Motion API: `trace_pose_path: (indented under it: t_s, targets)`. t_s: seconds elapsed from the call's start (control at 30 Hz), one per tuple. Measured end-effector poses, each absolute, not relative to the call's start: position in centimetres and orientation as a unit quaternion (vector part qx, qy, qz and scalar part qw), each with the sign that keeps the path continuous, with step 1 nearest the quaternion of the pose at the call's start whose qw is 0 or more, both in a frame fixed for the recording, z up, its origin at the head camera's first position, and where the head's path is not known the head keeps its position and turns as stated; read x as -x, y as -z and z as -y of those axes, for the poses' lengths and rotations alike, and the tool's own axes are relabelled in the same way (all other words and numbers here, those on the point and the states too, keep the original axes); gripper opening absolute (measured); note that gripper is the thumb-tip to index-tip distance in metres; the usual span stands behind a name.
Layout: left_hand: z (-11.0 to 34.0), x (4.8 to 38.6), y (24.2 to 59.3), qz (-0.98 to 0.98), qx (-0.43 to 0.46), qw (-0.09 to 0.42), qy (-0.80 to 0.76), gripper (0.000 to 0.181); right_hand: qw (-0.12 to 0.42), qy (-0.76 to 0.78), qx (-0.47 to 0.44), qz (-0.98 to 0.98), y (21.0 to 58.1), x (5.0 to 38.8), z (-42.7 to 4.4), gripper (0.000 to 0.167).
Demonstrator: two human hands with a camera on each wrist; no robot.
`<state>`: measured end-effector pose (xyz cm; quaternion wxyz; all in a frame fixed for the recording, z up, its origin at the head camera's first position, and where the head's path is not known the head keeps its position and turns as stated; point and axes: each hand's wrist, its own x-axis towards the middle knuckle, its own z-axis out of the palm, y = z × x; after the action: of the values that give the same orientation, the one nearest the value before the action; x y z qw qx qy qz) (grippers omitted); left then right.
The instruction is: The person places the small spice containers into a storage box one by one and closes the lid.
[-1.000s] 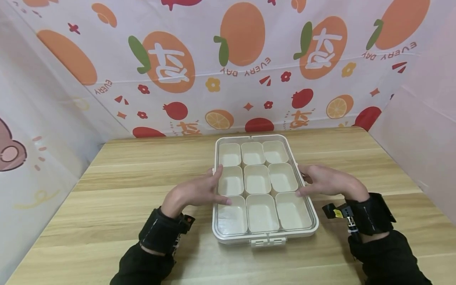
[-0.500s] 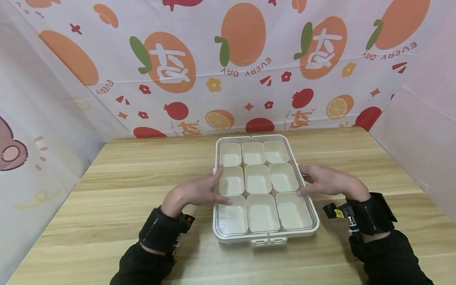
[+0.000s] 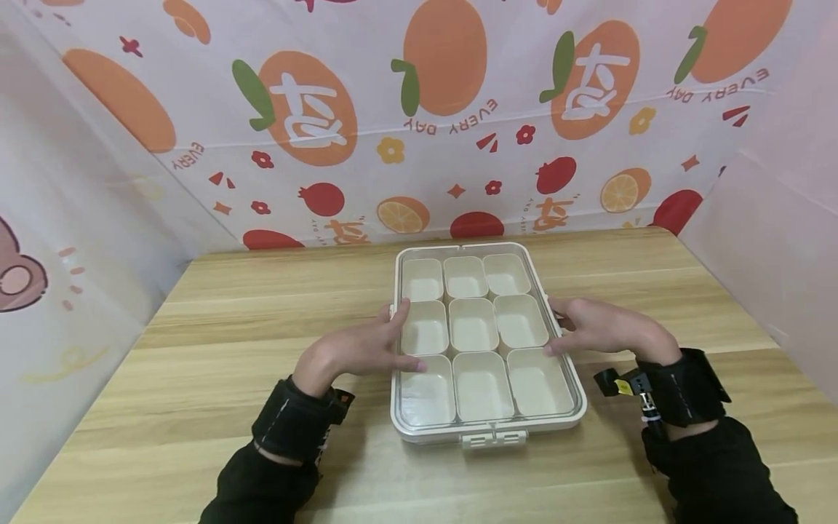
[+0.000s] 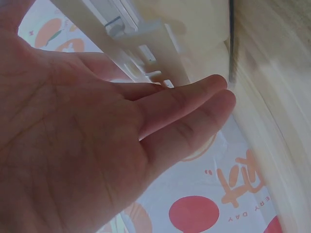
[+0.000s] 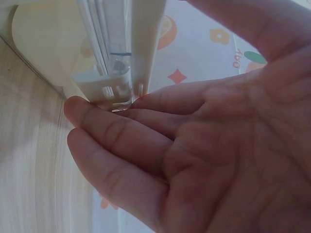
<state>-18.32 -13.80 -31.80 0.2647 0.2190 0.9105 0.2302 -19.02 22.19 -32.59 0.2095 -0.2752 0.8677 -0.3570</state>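
A clear storage box point(image 3: 481, 431) with a pale rim and see-through lid stands on the table, with several cream cups point(image 3: 474, 325) inside in rows. At its left side, my left hand point(image 3: 356, 348) holds the edge, thumb on the lid. The left wrist view shows its fingers at a cream side latch point(image 4: 158, 51). My right hand point(image 3: 605, 327) holds the opposite edge, its thumb on the lid rim. In the right wrist view, its fingertips touch another side latch point(image 5: 104, 87). The cups visible through the lid hold nothing.
The wooden table point(image 3: 262, 306) extends on both sides of the box. Behind it hangs a fruit-printed cloth point(image 3: 445, 160), with pale cloths at left and right. A front clasp point(image 3: 494, 439) juts from the box's near edge. Black straps circle both wrists.
The head view has tilted slightly, moving the whole scene up a little. Both hands keep the same places on the box.
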Motion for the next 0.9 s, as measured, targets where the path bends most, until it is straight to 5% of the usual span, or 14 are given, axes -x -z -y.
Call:
trace_pose_path:
  t_s: [0.9]
  targets:
    - [14.09, 17.47, 31.69, -0.921, -0.199, 0.260, -0.210, 0.108, 0.204, 0.338, 0.270, -0.878, 32.94, 18.82, -21.89, 0.077]
